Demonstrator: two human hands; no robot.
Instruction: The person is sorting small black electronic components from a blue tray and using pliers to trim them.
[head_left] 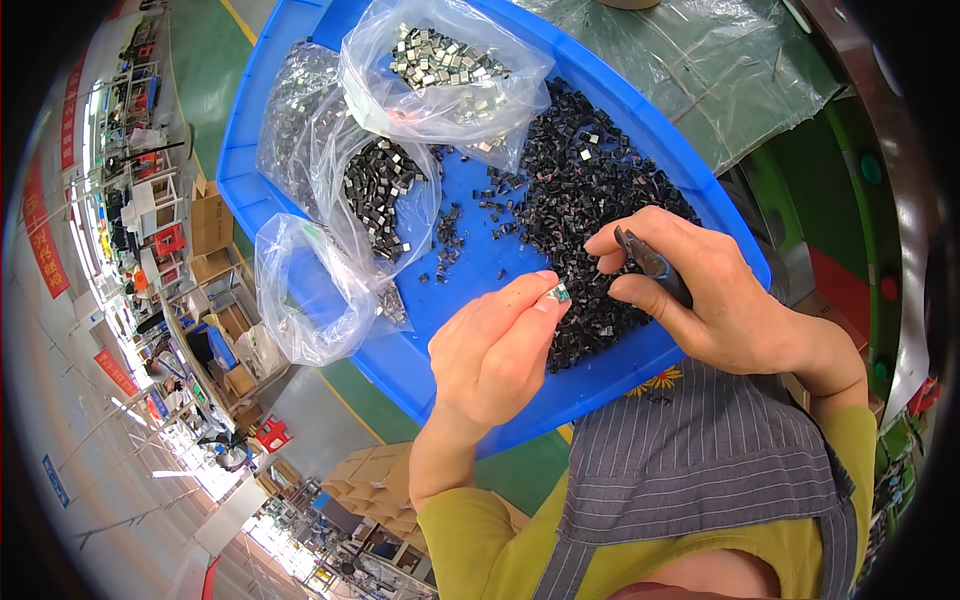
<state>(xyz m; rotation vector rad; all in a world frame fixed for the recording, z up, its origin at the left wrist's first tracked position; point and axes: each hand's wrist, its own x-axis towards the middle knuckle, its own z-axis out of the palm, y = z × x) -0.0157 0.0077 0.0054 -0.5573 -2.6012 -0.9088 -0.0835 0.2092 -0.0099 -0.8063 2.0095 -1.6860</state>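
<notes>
Head view shows, from the left, a clear plastic bag [275, 290] draped over the rim of a blue plastic tray [233, 150], then an open bag of dark components [427, 215] and, farther from the person, a bag of silver components [365, 70]. Above the tray, the left hand [495, 350] pinches a small silver-and-green part [560, 293] in its fingertips. A loose heap of black components [590, 190] spreads behind. Rightmost, the right hand [725, 290] curls around a dark hand tool [658, 267], its tip near the part but apart from it.

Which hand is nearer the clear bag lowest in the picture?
Left. The left hand is right of the bag, slightly lower; the right hand is farther right.
</notes>
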